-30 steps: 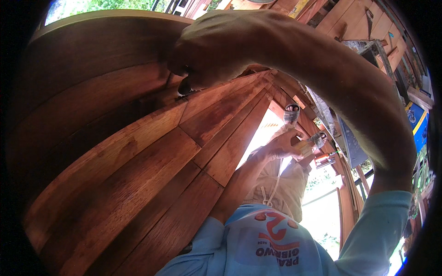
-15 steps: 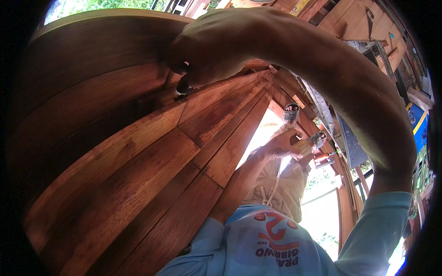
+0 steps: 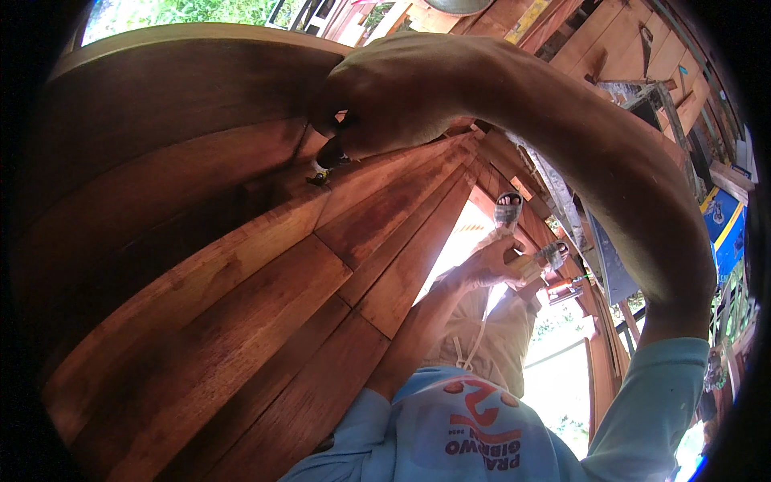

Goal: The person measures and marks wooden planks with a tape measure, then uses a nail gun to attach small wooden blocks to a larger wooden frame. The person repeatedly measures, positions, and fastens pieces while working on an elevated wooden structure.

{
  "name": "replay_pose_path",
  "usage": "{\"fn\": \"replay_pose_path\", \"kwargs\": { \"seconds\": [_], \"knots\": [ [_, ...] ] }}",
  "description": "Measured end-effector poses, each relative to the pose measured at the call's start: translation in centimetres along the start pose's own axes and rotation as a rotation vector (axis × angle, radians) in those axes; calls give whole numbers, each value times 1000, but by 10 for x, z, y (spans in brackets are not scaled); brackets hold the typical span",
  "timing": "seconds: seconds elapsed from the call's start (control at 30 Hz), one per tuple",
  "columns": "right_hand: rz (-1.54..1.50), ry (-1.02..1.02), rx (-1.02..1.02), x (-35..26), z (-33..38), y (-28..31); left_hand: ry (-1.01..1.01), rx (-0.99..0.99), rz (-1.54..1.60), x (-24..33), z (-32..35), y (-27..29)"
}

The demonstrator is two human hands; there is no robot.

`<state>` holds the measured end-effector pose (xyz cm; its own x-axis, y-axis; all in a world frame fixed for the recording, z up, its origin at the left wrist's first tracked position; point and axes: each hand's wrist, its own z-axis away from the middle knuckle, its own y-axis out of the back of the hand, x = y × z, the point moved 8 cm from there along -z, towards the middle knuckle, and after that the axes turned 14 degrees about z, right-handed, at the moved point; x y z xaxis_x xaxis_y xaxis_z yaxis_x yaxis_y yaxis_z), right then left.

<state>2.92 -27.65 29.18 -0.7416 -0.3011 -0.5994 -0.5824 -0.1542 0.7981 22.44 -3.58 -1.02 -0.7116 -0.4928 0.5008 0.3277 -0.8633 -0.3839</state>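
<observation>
Curved reddish-brown wooden planking (image 3: 265, 281), like a boat's side, fills the left half. My right arm arches over from the right, and my right hand (image 3: 377, 104) is closed at the inner side of the planking. Under its fingers shows a small thing with a white and yellow tip (image 3: 319, 175), against the wood; its kind I cannot make out. Lower down, in front of my trousers, my left hand (image 3: 482, 263) is closed round a small pale yellowish block (image 3: 526, 269). Its fingers are partly hidden.
An orange tool (image 3: 564, 285) lies beyond my left hand, near my sandalled feet (image 3: 507, 210). A workbench of planks (image 3: 634, 48) with a metal frame (image 3: 666, 112) stands at the upper right. A blue box (image 3: 724, 221) is at the right edge.
The whole view has shifted slightly, with the planking lower in the picture. More of the yellow tip under my right hand shows. My left hand keeps its hold on the block.
</observation>
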Motion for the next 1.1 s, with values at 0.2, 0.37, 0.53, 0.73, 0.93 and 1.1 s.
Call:
{"fn": "replay_pose_path", "kwargs": {
  "seconds": [0.2, 0.37, 0.53, 0.73, 0.93, 1.1],
  "knots": [
    [30, -23, -119, -5, 2, 5, 3, -10, 20, 2, 0, -1],
    [10, -33, -141, -9, 6, 7, -1, 3, -18, 3, 0, 1],
    [76, -35, -163, -12, 2, 6, -15, -1, -33, 0, -1, 2],
    [128, -35, -138, -17, -2, 7, -19, 8, -58, -10, -4, 6],
    [132, -35, -99, -17, -2, 1, -22, -2, -36, -7, -2, 5],
    [76, -44, 10, -15, -2, -1, 20, -9, -16, -3, 1, 2]
  ]
}}
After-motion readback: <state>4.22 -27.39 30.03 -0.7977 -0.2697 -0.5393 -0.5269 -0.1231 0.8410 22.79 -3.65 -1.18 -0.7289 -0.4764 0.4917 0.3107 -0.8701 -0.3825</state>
